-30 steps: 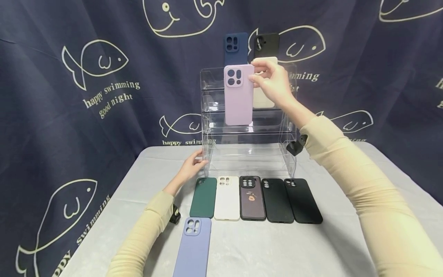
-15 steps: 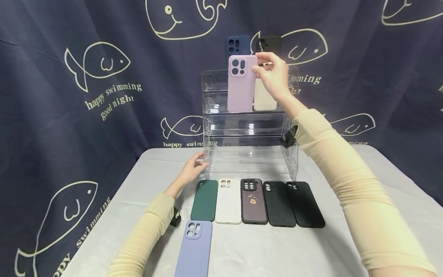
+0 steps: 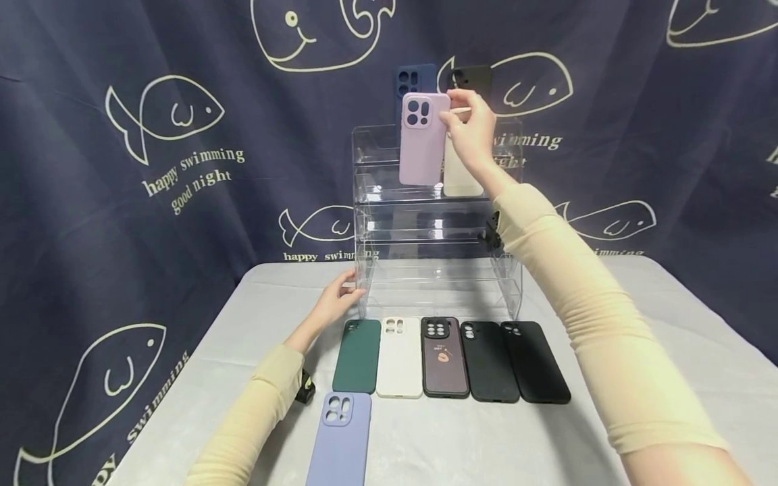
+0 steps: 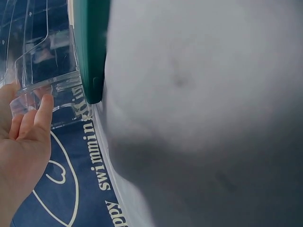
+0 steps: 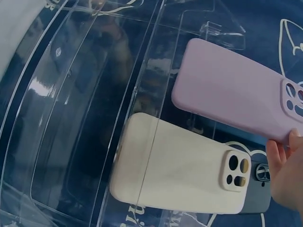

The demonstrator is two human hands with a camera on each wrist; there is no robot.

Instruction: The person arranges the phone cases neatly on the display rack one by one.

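Observation:
My right hand (image 3: 476, 135) pinches a lilac phone case (image 3: 421, 156) by its upper right edge, holding it upright in front of the upper part of a clear tiered display rack (image 3: 437, 236). In the right wrist view the lilac case (image 5: 227, 87) hangs over the rack beside a cream phone case (image 5: 177, 165), which stands in a tier. Low on the rack's left side, my left hand (image 3: 333, 302) holds its edge; the left wrist view shows thumb and fingers around the clear side panel (image 4: 45, 87).
Behind the lilac case, a dark blue case (image 3: 419, 75) and a black case (image 3: 477, 79) stand on the top tier. Before the rack lie a green case (image 3: 357, 356), a white case (image 3: 399, 361) and several dark ones. Nearest is a periwinkle case (image 3: 340, 442).
The lilac case has risen and moved back toward the rack's upper tier, beside the cream case, in my right hand. My left hand has stayed at the rack's side.

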